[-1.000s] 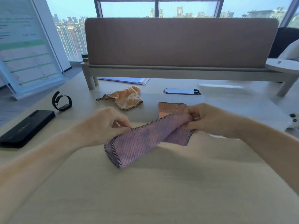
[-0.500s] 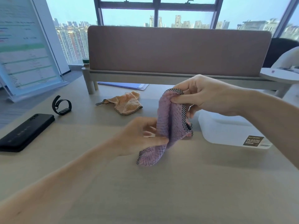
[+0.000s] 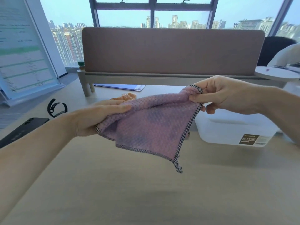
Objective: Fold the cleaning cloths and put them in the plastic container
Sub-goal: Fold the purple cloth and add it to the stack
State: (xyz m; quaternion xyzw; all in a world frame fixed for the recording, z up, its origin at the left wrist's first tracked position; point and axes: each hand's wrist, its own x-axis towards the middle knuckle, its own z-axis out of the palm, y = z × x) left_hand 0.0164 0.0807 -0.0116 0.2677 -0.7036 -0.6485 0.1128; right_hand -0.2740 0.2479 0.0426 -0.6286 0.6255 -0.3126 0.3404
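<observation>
Since the previous frame, both hands have moved apart, and the purple cloth [image 3: 151, 127] now hangs opened out above the table [image 3: 146, 192]. The left hand [image 3: 97, 117] grips its 9 o'clock corner. The right hand [image 3: 222, 95] pinches its 1 o'clock corner. The plastic container [image 3: 227, 132] stands at 3 o'clock of the cloth; its contents cannot be determined. An orange cloth [image 3: 126, 96] lies at 11 o'clock.

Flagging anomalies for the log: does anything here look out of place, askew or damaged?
Nothing stands out. The purple waffle-weave cloth hangs between left hand and right hand; the crumpled orange cloth lies on the pale wooden desk behind.
</observation>
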